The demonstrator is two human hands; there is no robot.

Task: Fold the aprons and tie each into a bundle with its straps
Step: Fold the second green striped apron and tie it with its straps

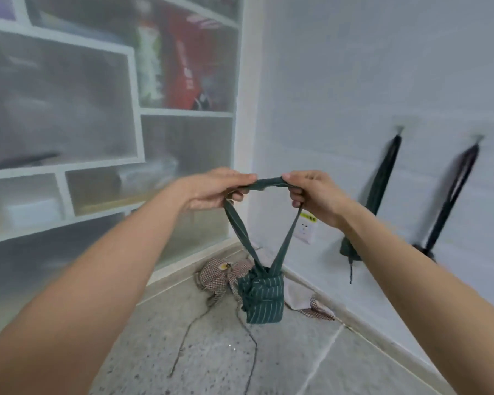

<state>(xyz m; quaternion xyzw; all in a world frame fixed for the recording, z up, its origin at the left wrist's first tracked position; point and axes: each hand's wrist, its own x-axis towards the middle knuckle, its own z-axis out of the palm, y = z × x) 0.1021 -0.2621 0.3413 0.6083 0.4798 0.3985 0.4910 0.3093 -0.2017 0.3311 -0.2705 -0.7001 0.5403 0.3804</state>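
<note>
Green striped apron bundle held up by its neck loop

Apron bundle point(264, 299), dark green with thin pale stripes, hung folded and tied in the air above the speckled floor point(211, 352), suspended from its neck strap point(268, 183). The strap ran up from the bundle in two legs, one to each hand, and stretched as a short band between them. The left hand point(217, 189) gripped the strap's left end with fingers curled round it and the thumb lying on top. The right hand point(311, 195) gripped the other end the same way, fingers wrapped under and thumb over. Both bare forearms reached forward from the lower corners of the view.

Behind and below the bundle, a brown checked apron point(220, 277) lay crumpled on the floor near the corner, its thin ties trailing toward the viewer. Another checked piece of cloth point(311, 306) lay just to the right by the skirting. On the white wall point(382, 81) at right, two dark aprons point(382, 178) hung from hooks, near a socket point(307, 229). A frosted shelf unit point(97, 109) stood at left, its contents blurred
</note>
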